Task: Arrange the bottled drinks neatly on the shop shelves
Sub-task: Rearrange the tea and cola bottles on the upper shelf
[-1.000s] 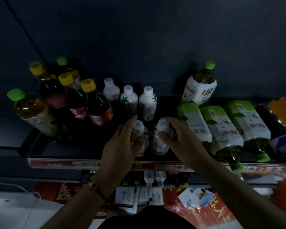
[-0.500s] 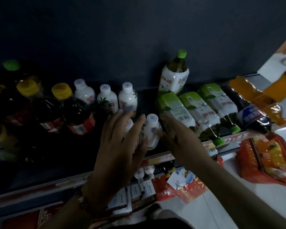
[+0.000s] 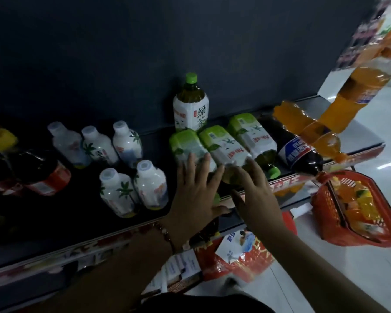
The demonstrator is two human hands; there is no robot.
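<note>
Both hands off the white bottles (image 3: 133, 188), now standing mid-shelf, and I see left hand (image 3: 195, 199) and right hand (image 3: 255, 193) spread, holding nothing, reaching right over the toppled tea bottles (image 3: 221, 147); those next.

My arms are bare to the bottom edge of the frame, no sleeves showing. On my left wrist, at lower centre, sits a bracelet (image 3: 167, 237) of dark round beads with a few paler ones. My hands wear no gloves. Dark clothing (image 3: 203, 303) fills the bottom centre.
</note>
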